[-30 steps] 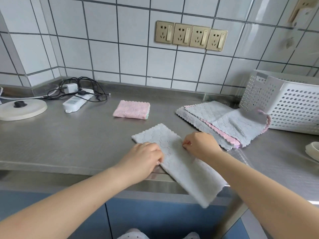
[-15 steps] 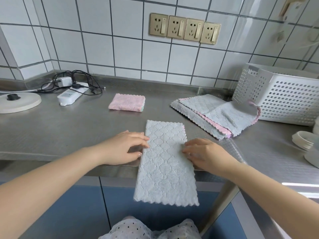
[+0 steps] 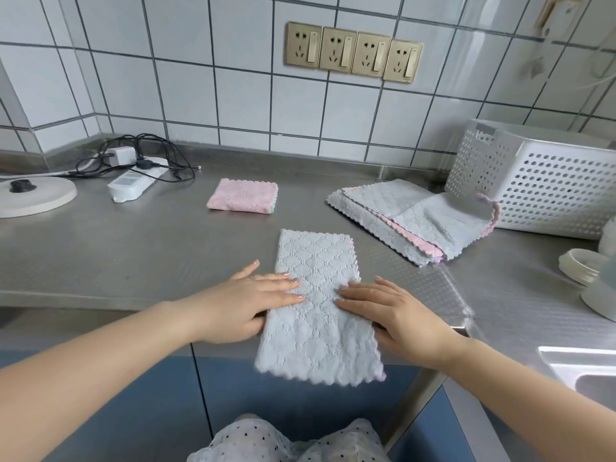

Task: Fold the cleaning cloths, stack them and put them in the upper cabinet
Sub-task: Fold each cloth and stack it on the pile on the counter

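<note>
Flat, straight-fingered left hand point(image 3: 248, 303) and right hand point(image 3: 395, 316) press a half-folded grey cloth point(image 3: 318, 308) overhanging the tabletop point(image 3: 133, 248) edge; one folded pink cloth point(image 3: 242, 196) lies behind, an unfolded pile point(image 3: 410, 216) waits beside the basket point(image 3: 540, 181), leaving most of the task undone; the upper cabinet is out of view

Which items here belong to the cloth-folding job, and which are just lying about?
Job: grey cloth under left hand and right hand; folded pink cloth; unfolded pile.
Lying about: power strip, white basket, wall sockets.
</note>
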Tool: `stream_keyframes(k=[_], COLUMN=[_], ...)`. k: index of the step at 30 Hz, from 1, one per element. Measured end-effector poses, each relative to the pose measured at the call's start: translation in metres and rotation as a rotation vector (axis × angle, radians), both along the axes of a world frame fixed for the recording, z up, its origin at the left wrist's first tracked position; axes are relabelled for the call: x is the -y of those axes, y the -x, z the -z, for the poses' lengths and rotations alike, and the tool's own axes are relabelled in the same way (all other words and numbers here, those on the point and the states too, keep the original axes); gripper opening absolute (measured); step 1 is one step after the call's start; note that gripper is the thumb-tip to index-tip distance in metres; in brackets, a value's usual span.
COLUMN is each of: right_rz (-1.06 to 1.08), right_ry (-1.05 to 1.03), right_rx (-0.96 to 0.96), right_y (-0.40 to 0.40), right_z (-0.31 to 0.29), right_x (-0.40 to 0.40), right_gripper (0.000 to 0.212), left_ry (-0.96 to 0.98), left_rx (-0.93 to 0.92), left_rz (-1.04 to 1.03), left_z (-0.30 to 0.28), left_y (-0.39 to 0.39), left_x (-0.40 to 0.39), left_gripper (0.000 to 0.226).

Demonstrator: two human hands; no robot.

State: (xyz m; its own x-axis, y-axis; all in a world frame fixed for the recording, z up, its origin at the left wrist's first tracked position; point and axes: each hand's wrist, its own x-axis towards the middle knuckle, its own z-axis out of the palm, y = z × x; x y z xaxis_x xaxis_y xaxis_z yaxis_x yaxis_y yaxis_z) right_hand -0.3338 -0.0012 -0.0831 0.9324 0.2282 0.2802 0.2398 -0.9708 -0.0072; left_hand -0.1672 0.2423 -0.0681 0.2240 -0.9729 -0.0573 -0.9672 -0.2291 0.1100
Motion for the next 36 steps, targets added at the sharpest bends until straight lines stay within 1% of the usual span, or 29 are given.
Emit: stream_keyframes(k=[2, 3, 5, 6, 7, 8, 10, 12, 14, 15, 17, 18, 19, 20, 21, 23, 25, 27, 33, 34, 35, 36], right_rz=[0.035, 0.081, 0.214, 0.279, 0.337, 0.386, 0.465, 0.532, 0.593, 0.628, 0.699, 0.722, 0.740, 0.749, 0.753, 0.761, 0.767, 0.768, 0.789, 0.806, 0.828, 0.845], right_ry=[-0.226, -0.344, -0.500, -0.565, -0.638, -0.729, -0.857, -0.912, -0.947, -0.958, -0.940, -0.922, -0.900, -0.882, -0.866, -0.852, -0.878, -0.914, -1.000, -1.031, -1.053, -1.009], right_rx=[0.009, 0.031, 0.121, 0.171, 0.212, 0.233, 0.231, 0.190, 0.144, 0.106, -0.024, -0.085, -0.127, -0.149, -0.154, -0.154, -0.154, -0.155, -0.178, -0.194, -0.212, -0.221], right_y=[-0.002, -0.003, -0.011, -0.018, -0.025, -0.033, -0.048, -0.062, -0.075, -0.081, -0.092, -0.096, -0.099, -0.101, -0.102, -0.103, -0.103, -0.103, -0.102, -0.102, -0.101, -0.100], right_z=[-0.002, -0.006, -0.016, -0.019, -0.022, -0.025, -0.030, -0.032, -0.033, -0.033, -0.032, -0.031, -0.031, -0.032, -0.032, -0.031, -0.029, -0.028, -0.030, -0.032, -0.034, -0.037], right_x=[-0.001, -0.003, -0.010, -0.011, -0.014, -0.015, -0.015, -0.013, -0.009, -0.007, -0.001, 0.002, 0.004, 0.005, 0.007, 0.008, 0.010, 0.011, 0.011, 0.012, 0.013, 0.014], right_gripper=[0.052, 0.046, 0.021, 0.028, 0.040, 0.045, 0.046, 0.046, 0.046, 0.045, 0.039, 0.033, 0.029, 0.027, 0.027, 0.027, 0.023, 0.017, 0.013, 0.023, 0.038, 0.051], left_ry=[0.116, 0.173, 0.329, 0.414, 0.507, 0.600, 0.694, 0.733, 0.745, 0.734, 0.729, 0.707, 0.669, 0.627, 0.604, 0.561, 0.523, 0.509, 0.444, 0.443, 0.453, 0.469], left_rx=[-0.186, -0.290, -0.447, -0.524, -0.589, -0.634, -0.719, -0.781, -0.807, -0.813, -0.829, -0.840, -0.839, -0.824, -0.798, -0.758, -0.732, -0.720, -0.719, -0.719, -0.692, -0.627], left_rz=[-0.038, -0.079, -0.232, -0.333, -0.423, -0.480, -0.540, -0.566, -0.616, -0.647, -0.687, -0.697, -0.713, -0.720, -0.713, -0.688, -0.685, -0.690, -0.668, -0.658, -0.645, -0.642], left_z=[-0.002, -0.005, -0.012, -0.014, -0.015, -0.013, -0.010, -0.006, -0.001, 0.001, 0.000, 0.000, -0.002, -0.004, -0.005, -0.006, -0.008, -0.007, -0.011, -0.012, -0.014, -0.016], left_y=[-0.003, -0.002, -0.001, -0.002, -0.004, -0.007, -0.015, -0.023, -0.031, -0.034, -0.039, -0.041, -0.041, -0.041, -0.042, -0.043, -0.046, -0.051, -0.052, -0.052, -0.053, -0.054], left_x=[0.003, 0.006, 0.017, 0.024, 0.033, 0.040, 0.053, 0.063, 0.071, 0.075, 0.081, 0.083, 0.083, 0.083, 0.083, 0.085, 0.085, 0.087, 0.089, 0.088, 0.088, 0.088], left_gripper=[0.065, 0.055, 0.023, 0.021, 0.028, 0.032, 0.037, 0.047, 0.052, 0.046, 0.022, 0.032, 0.051, 0.064, 0.067, 0.053, 0.040, 0.036, 0.036, 0.038, 0.041, 0.044])
